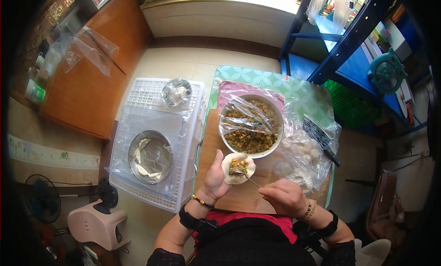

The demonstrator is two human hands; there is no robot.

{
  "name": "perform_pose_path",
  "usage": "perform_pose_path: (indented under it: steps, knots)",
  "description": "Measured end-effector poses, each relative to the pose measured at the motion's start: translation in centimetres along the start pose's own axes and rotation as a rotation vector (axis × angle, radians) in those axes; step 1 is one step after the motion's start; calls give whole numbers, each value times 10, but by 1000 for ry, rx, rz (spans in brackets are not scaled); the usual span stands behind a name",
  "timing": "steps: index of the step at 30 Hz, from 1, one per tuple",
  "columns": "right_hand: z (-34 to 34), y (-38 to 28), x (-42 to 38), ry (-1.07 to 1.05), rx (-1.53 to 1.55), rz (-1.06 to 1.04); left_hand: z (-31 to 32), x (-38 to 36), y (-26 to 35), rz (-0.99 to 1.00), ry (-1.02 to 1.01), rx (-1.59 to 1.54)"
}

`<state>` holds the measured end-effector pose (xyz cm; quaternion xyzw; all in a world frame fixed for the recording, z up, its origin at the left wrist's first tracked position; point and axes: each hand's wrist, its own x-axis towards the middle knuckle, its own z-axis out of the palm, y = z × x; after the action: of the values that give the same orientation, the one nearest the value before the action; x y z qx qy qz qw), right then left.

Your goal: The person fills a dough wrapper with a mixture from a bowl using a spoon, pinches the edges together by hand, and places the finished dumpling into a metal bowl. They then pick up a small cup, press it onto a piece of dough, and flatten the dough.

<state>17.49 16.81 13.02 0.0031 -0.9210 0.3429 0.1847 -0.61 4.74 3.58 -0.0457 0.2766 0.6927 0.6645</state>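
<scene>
On my left hand (214,178) rests a round dough wrapper (226,169), with a heap of chopped filling (238,165) at its middle. My right hand (285,198) grips the handle of a metal spoon (251,180), whose tip touches the filling. Just beyond the wrapper stands a large bowl (257,155) of the same chopped filling, partly covered by clear plastic film. Both hands are above the near part of a wooden board (243,199). Pale dough pieces (303,149) lie under plastic at the right, beside loose flour (301,175).
A cleaver (318,132) with a black handle lies on the plastic at the right. To the left, a white crate (195,93) carries a steel pan (171,162) with several folded dumplings (139,153) and a small film-covered bowl (177,92). A pink stool (94,224) stands lower left.
</scene>
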Motion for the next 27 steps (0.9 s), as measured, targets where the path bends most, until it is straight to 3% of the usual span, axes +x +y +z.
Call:
perform_pose_path:
  steps: [7, 10, 17, 23, 27]
  knots:
    - [6, 1, -2, -53, 0, -3, 0, -1, 0, -16, -4, -8]
    - [1, 0, -1, 13, 59, -15, -8, -1, -2, -3, -17, -15]
    - [-3, 33, 2, 162, -138, 117, -15, -7, -5, -28, -19, -125]
    - [33, 88, 9, -23, -254, 176, -11, -12, -13, -48, -38, -80]
    - [39, 90, 10, -42, -246, 199, -13, -17, -20, -66, -73, -91]
